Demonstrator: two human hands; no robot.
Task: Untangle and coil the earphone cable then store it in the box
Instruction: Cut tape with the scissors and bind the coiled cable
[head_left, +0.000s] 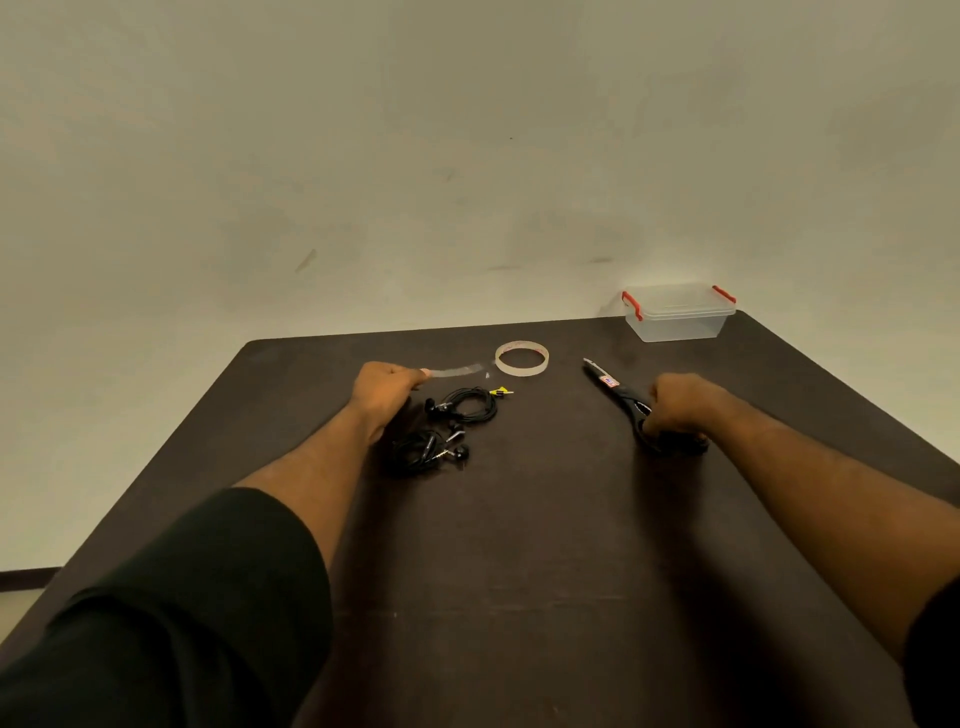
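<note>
Pinching the free end of a clear tape strip (453, 371), the left hand (387, 393) draws it out from the tape roll (521, 357). Just beside that grip, toward the person, lie two coiled black earphones (470, 405) and (428, 450), untouched on the dark table (519, 571). The right hand (680, 408) curls around the scissors' (615, 391) handles. Beyond it, well apart, sits the lidded clear box (678, 312).

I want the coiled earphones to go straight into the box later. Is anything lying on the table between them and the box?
Yes. The black-handled scissors, gripped by the right hand, lie diagonally between the black coiled earphones and the clear plastic box with red latches at the table's far right corner. The box's lid also appears closed.
</note>
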